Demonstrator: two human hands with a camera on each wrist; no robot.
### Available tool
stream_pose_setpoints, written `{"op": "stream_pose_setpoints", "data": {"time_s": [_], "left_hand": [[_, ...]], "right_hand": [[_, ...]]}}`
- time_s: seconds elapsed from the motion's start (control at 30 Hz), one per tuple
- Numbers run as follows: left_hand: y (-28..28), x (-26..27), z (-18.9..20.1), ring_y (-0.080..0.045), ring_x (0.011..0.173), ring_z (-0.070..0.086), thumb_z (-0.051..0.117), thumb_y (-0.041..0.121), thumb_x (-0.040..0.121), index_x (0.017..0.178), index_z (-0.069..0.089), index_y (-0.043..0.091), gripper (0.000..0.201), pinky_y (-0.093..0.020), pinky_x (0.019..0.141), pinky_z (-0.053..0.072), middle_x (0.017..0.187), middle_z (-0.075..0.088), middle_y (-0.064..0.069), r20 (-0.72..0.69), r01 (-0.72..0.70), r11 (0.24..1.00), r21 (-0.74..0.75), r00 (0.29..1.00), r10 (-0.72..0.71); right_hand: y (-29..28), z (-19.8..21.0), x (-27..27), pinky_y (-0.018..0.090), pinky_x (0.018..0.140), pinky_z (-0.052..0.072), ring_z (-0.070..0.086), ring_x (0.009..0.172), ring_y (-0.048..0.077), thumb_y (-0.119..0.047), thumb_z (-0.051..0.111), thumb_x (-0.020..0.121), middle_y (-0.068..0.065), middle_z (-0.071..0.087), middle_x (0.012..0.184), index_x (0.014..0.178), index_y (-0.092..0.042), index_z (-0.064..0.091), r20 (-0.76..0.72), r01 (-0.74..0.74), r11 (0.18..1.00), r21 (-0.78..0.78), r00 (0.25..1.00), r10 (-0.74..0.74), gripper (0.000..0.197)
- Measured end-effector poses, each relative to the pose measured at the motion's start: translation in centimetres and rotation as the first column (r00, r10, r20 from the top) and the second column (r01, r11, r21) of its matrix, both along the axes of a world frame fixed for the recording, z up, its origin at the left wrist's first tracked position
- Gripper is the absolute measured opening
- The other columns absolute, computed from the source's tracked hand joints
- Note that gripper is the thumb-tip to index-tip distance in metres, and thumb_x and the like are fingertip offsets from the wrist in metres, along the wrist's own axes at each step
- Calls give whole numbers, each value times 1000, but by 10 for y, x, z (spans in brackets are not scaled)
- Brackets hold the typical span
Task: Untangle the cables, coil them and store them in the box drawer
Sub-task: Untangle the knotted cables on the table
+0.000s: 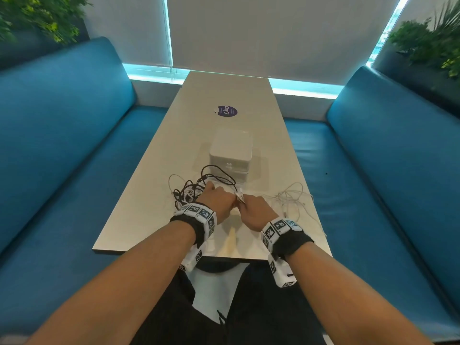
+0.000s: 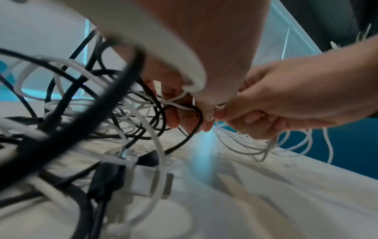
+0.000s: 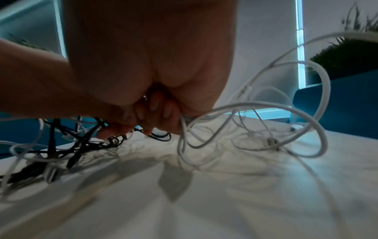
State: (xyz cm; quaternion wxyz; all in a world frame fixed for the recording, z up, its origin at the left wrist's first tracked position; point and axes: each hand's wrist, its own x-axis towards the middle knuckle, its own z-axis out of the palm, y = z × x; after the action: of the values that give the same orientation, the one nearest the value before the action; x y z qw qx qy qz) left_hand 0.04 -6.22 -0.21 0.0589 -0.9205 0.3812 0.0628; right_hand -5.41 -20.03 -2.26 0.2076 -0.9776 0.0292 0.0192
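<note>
Both hands sit close together near the tabletop's (image 1: pixel 159 175) near edge, pulling a white cable (image 2: pixel 180 105) out of the knot. The trick here, I'd say: feed slack through slowly rather than yank, or the black loops cinch tighter. Left hand (image 1: pixel 219 201) has its fingers curled, pinching the white cable with a black cable (image 2: pixel 184 140) looped round them. Right hand (image 1: pixel 254 210) is closed on the same white strand, knuckle to knuckle with the left. The main tangle (image 1: pixel 191 190) lies left of the hands, looser white loops (image 1: pixel 291 195) by the right edge. The box (image 1: pixel 231 153) sits just beyond, toward the middle, drawer apparently closed.
</note>
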Motion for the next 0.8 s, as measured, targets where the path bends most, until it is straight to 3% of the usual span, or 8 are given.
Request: {"op": "stream_pose_setpoints", "data": {"time_s": [0.1, 0.2, 0.3, 0.4, 0.5, 0.63, 0.7, 0.8], "left_hand": [[5, 1, 3, -24, 100, 52, 38, 12, 99, 96, 58, 29, 26, -42, 102, 27, 92, 58, 0, -19, -19, 999, -29, 1000, 19], [9, 2, 0, -25, 104, 49, 40, 16, 100, 107, 62, 26, 25, -43, 101, 26, 102, 63, -3, -35, -31, 999, 23, 999, 32], [11, 5, -5, -25, 106, 51, 41, 12, 98, 108, 61, 22, 25, -45, 101, 26, 101, 64, -3, -12, -20, 997, 75, 1000, 21], [11, 9, -9, -25, 106, 51, 41, 9, 95, 109, 63, 22, 29, -46, 101, 26, 100, 65, -4, 3, -27, 997, 74, 1000, 27], [9, 9, -9, -26, 105, 52, 42, 8, 92, 107, 64, 22, 30, -46, 101, 24, 96, 66, -3, 5, -22, 997, 69, 1000, 22], [3, 4, -4, -30, 105, 48, 41, 11, 94, 108, 61, 24, 27, -44, 102, 25, 103, 61, -6, -17, -59, 996, 70, 998, 60], [-1, 3, -3, -30, 102, 49, 42, 12, 92, 99, 58, 25, 22, -45, 100, 26, 95, 59, -4, -30, -69, 995, 77, 997, 71], [-3, 1, -1, -25, 97, 52, 43, 6, 87, 87, 52, 27, 22, -46, 98, 27, 77, 52, 4, -13, -46, 997, 69, 999, 47]], "right_hand": [[-4, -5, 1, 36, 78, 47, 62, 95, 30, -27, 41, 102, 11, 69, 102, 104, -15, 63, -55, 26, 999, 22, 998, -25, 25], [-19, -4, 2, 34, 74, 47, 63, 93, 32, -24, 45, 100, 13, 67, 101, 104, -16, 61, -63, 65, 994, -85, 996, -71, 19], [-43, -1, 2, 35, 77, 48, 63, 96, 33, -19, 44, 99, 15, 65, 106, 113, -12, 59, -63, 153, 966, -210, 984, -169, 22], [-63, 0, -2, 33, 78, 41, 63, 102, 29, -21, 42, 100, 8, 66, 110, 112, -15, 59, -69, 250, 913, -323, 956, -286, 22], [-63, 0, -4, 35, 80, 46, 64, 100, 31, -17, 41, 99, 11, 66, 109, 112, -12, 60, -74, 301, 916, -264, 941, -330, 24], [-42, 2, 2, 36, 70, 45, 62, 88, 37, -25, 36, 103, 17, 63, 101, 114, -12, 54, 20, 195, 973, -124, 981, -194, 25], [-26, -2, 8, 35, 67, 41, 61, 85, 37, -28, 36, 104, 17, 64, 98, 110, -12, 54, 46, 88, 992, -95, 995, -84, 25], [-5, -11, 13, 35, 71, 41, 61, 93, 37, -26, 36, 104, 16, 67, 104, 108, -9, 59, 6, -15, 998, -63, 1000, 16, 28]]}}
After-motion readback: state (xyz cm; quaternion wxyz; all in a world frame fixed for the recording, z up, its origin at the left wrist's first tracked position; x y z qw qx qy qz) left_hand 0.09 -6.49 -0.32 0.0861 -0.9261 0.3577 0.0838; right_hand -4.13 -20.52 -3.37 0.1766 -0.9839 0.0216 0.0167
